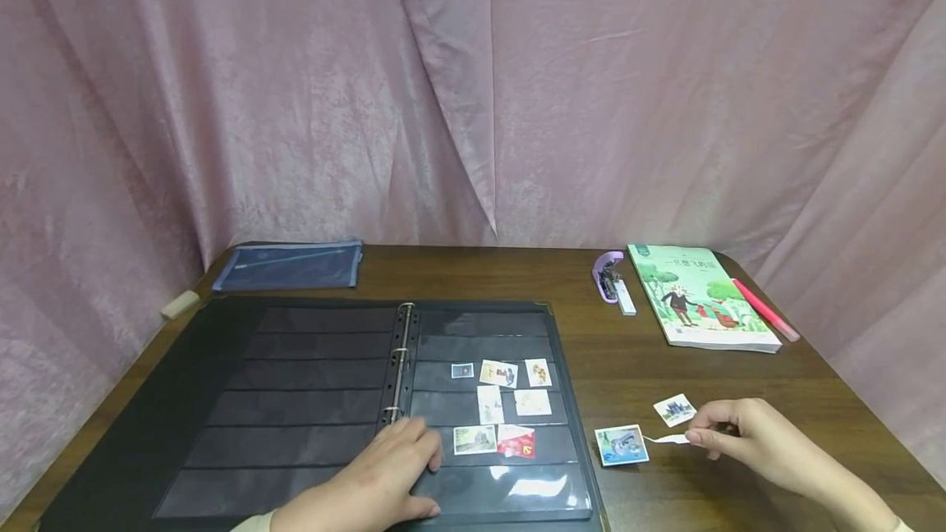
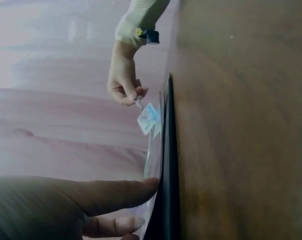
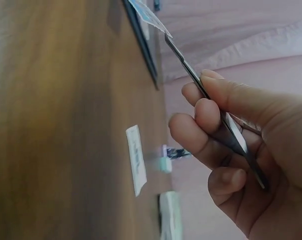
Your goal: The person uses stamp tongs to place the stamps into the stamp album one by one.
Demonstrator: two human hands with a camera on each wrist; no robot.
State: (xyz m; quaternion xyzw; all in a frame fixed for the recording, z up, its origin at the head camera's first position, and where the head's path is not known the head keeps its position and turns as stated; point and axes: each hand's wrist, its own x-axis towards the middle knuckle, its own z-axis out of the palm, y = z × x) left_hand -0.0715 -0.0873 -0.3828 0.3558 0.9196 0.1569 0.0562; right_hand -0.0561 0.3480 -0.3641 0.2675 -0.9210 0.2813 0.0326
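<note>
My right hand (image 1: 761, 442) pinches a pair of metal tweezers (image 3: 191, 70) between thumb and fingers. The tweezer tips hold a blue-green stamp (image 1: 622, 445) by its edge, close to the right side of an open black stamp album (image 1: 296, 425). In the left wrist view the held stamp (image 2: 148, 119) appears above the album's surface. Another stamp (image 1: 675, 410) lies on the table near my right fingertips. My left hand (image 1: 384, 470) rests on the album beside the binder rings (image 1: 401, 351), its fingertips on the right page. Several stamps, including a red one (image 1: 516, 441), sit in that page's clear strips.
A blue zip pouch (image 1: 288, 266) lies behind the album, and an eraser (image 1: 180, 304) is at the left table edge. At the back right are a purple stapler (image 1: 608, 276), a small white box (image 1: 625, 299), a green book (image 1: 702, 298) and a red pen (image 1: 764, 309).
</note>
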